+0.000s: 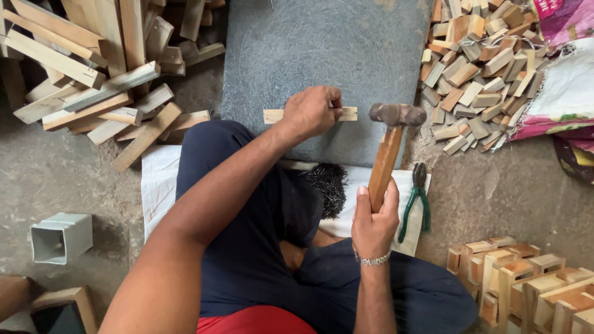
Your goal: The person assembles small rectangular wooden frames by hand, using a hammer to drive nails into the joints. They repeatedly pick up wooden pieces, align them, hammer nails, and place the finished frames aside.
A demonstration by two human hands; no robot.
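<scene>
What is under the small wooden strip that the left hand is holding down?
The wooden strip lies flat on a grey stone slab, pressed by the left hand. That hand covers the strip's middle, so anything held there is hidden.

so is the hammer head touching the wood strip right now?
No. The hammer in the right hand has its head beside and clear of the wood strip, which the left hand pins down.

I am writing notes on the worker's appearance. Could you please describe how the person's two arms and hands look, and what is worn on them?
Both arms are bare all the way along, with no sleeves and no gloves in view. The right hand has a thin silver-coloured metal chain bracelet around its wrist. The left hand wears nothing at the wrist, and I see no rings on either hand.
</scene>
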